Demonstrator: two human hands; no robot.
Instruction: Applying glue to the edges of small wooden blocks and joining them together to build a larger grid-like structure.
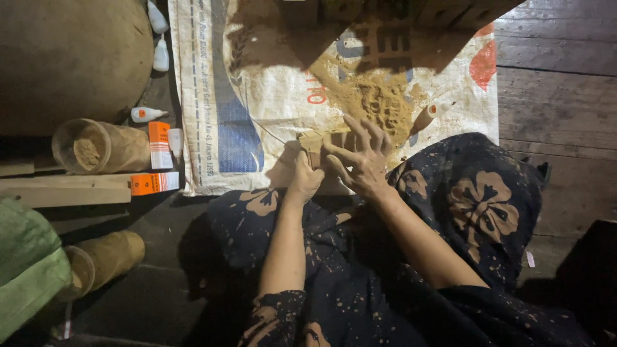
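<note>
A small pale wooden block point(328, 142) rests near my lap at the edge of a white woven sack point(257, 96) spread on the floor. My left hand point(304, 178) grips its near left end with closed fingers. My right hand point(363, 157) lies over the block's right part, fingers spread across the top. Just beyond the block is a heap of brown sawdust point(376, 96) on the sack. A small white glue bottle with an orange cap point(427, 117) lies beside the sawdust, to the right of my right hand.
At left stand a cup of sawdust point(96, 146), a tipped cup point(103, 260), orange and white boxes point(157, 144) point(154, 183), several small white bottles point(146, 114), wooden strips point(64, 189), a green bundle point(26, 263) and a large round sack point(71, 58). Dark plank floor point(559, 77) is on the right.
</note>
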